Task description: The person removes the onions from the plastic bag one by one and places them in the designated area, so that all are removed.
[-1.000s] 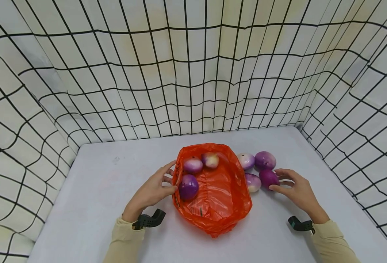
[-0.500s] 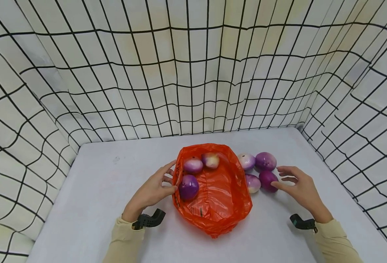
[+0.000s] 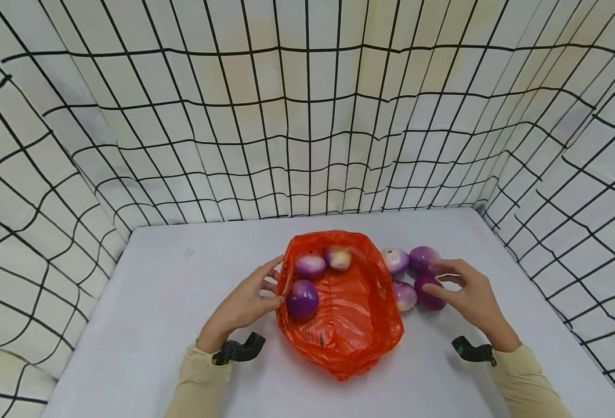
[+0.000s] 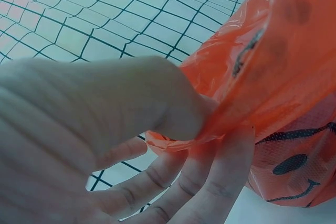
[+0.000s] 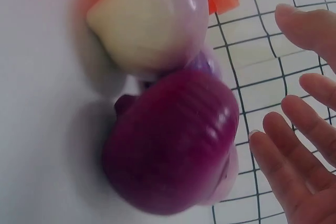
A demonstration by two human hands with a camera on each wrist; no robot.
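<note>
My left hand (image 3: 245,302) pinches the left rim of an open red plastic bag (image 3: 351,316) between thumb and fingers; the left wrist view shows the thin plastic (image 4: 294,72) caught there. Three onions lie inside: a dark purple onion (image 3: 303,300) near the left wall, a paler onion (image 3: 310,265) and a whitish onion (image 3: 337,258) behind it. Beside a deep purple onion (image 3: 427,302), right of the bag, is my right hand (image 3: 469,293). Its fingers are spread and relaxed, holding nothing; in the right wrist view a gap separates them from that onion (image 5: 173,145).
More onions cluster against the bag's right side: a white-purple onion (image 3: 395,260), a purple onion (image 3: 424,260) and a pale onion (image 3: 404,296). A white table (image 3: 172,302) lies beneath, with black grid netting (image 3: 307,139) over white walls behind and at both sides.
My right hand drew back slightly to the right from the deep purple onion, then came back left, a little higher over it. My left hand stays on the rim; the onions stay put.
</note>
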